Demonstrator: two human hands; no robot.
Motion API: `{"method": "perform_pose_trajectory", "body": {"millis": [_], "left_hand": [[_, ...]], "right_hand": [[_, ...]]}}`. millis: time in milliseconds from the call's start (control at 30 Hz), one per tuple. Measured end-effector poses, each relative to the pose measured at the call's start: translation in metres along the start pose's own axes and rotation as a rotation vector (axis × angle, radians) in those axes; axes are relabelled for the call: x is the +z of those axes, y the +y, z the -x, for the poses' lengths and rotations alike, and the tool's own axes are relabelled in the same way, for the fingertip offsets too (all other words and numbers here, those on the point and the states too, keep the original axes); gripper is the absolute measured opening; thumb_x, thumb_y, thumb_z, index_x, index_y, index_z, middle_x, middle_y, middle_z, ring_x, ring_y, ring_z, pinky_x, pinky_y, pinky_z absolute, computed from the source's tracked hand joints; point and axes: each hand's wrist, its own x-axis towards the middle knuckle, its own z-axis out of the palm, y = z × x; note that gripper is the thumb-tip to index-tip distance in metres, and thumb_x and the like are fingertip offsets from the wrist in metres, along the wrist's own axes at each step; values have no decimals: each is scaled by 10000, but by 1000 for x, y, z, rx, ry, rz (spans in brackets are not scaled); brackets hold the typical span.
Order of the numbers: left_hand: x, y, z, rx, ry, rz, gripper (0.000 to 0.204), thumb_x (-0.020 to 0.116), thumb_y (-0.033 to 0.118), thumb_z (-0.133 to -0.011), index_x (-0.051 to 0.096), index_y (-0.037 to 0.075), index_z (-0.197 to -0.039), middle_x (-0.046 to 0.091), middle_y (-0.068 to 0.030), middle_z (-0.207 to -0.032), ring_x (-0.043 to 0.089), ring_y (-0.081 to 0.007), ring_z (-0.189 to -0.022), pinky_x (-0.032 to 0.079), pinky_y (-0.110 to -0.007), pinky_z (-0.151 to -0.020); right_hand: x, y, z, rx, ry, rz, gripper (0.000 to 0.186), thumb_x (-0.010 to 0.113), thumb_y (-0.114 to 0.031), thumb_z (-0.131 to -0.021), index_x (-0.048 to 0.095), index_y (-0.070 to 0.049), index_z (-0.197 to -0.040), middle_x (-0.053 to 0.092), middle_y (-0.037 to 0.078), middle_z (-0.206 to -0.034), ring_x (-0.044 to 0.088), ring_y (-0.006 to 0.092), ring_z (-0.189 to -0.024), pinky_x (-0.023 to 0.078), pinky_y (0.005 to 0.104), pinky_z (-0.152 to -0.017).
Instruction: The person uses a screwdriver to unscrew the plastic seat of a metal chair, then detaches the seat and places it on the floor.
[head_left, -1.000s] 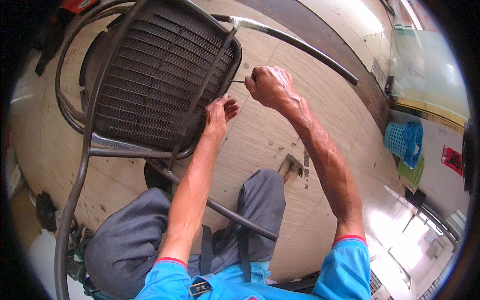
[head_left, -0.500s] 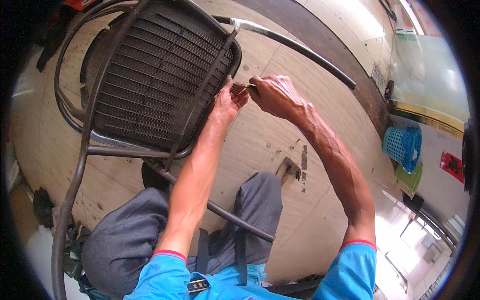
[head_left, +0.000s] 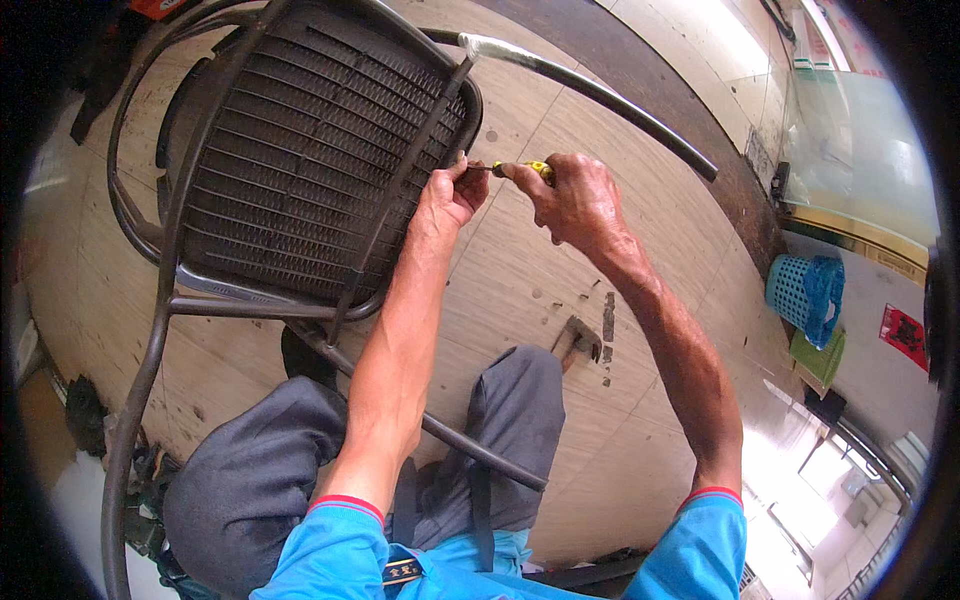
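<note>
Yellow-handled screwdriver (head_left: pixel 538 168), shaft pointing left, tip seemingly hidden, beside dark chair (head_left: pixel 300 175), ribbed panel facing camera

Right hand (head_left: pixel 584 200) holding yellow-black screwdriver (head_left: pixel 540 168), left hand (head_left: pixel 450 197) by dark chair (head_left: pixel 300 150)

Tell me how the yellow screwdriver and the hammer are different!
The screwdriver is in the right hand; the hammer lies on the floor. The screwdriver has a thin shaft, while the hammer has a chunky head. The screwdriver's handle shows yellow and black; the hammer's looks brownish. Both are hand tools.
</note>
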Motion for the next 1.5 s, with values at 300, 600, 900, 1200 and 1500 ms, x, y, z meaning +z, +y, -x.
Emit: {"method": "perform_pose_trajectory", "body": {"millis": [300, 600, 900, 1200, 1500], "left_hand": [[0, 3, 1, -21, -37, -49, 214, 645, 210, -926, 690, 1, -938, 717, -101, -835, 690, -220, -755, 584, -363, -675], [28, -22, 29, 34, -81, -73, 220, 593, 262, -953, 687, 63, -953, 715, -69, -903, 681, -210, -834, 559, -393, -785], [47, -25, 35, 1, -167, -76, 301, 474, 320, -1013, 654, 78, -1014, 702, -65, -958, 671, -216, -905, 548, -390, -833], [49, -37, 41, 76, -133, 5, 362, 479, 387, -1015, 642, 105, -858, 683, -47, -760, 644, -180, -639, 559, -337, -601], [42, -45, 32, 105, -202, 75, 314, 524, 392, -1000, 629, 99, -955, 659, -43, -782, 641, -178, -649, 568, -346, -601]], "right_hand": [[-5, 7, -6, -349, 11, 381, 269, 662, -239, -896, 626, 26, -915, 638, 200, -698, 657, 355, -661, 489, 467, -592], [9, 13, 7, -549, 192, 378, 294, 623, -30, -823, 598, -9, -1115, 619, 194, -938, 645, 358, -853, 518, 451, -704], [15, 4, 3, -613, 278, 407, 369, 632, 8, -734, 639, -97, -1087, 575, 124, -976, 595, 310, -858, 531, 432, -707], [-2, -2, 12, -23, -131, -265, 462, 603, -396, -944, 687, 58, -928, 670, 125, -647, 666, 199, -540, 534, 345, -521], [-1, -15, 9, 92, -132, -357, 490, 573, -401, -965, 675, 65, -850, 653, 96, -618, 648, 152, -489, 493, 289, -431]]}}
